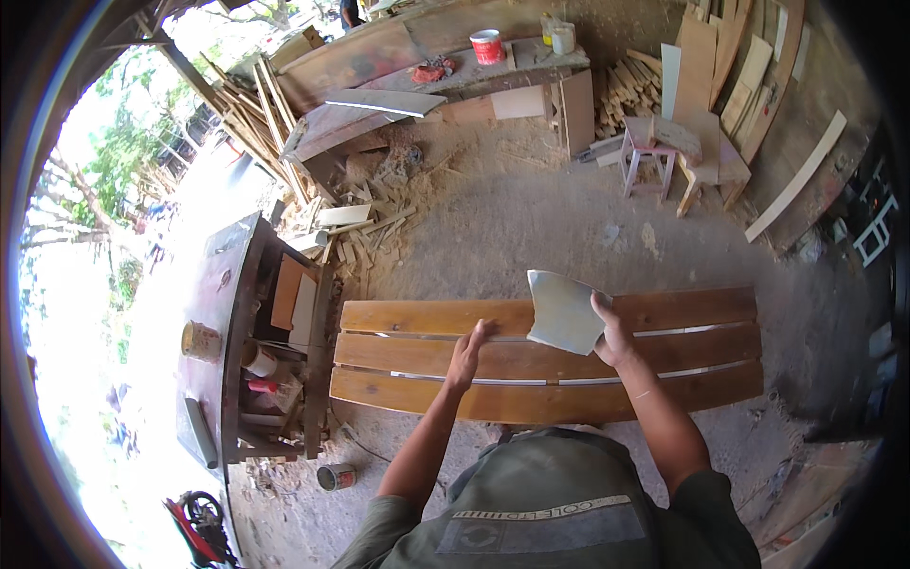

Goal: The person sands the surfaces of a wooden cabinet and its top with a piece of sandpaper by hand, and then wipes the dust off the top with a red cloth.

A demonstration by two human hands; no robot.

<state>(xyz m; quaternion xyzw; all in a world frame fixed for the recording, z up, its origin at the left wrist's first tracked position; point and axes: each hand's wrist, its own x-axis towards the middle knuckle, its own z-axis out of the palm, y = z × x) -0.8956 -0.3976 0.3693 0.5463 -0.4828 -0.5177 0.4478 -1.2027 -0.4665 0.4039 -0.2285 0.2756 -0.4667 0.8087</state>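
Observation:
In front of me lies a long bench top of three varnished brown slats, with narrow gaps between them. My right hand grips the right edge of a curled, pale grey sheet of sandpaper, its thumb on the upper face. The sheet is raised over the far and middle slats and hides part of them. My left hand reaches over the middle of the bench top, fingers stretched toward the far slat, nothing held. Its fingertips appear to touch the wood.
Left stands a dark workbench with a stained can on top. Another can is on the floor. Wood scraps litter the far left floor. A long bench at the back carries a red-and-white bucket. A small stool stands far right.

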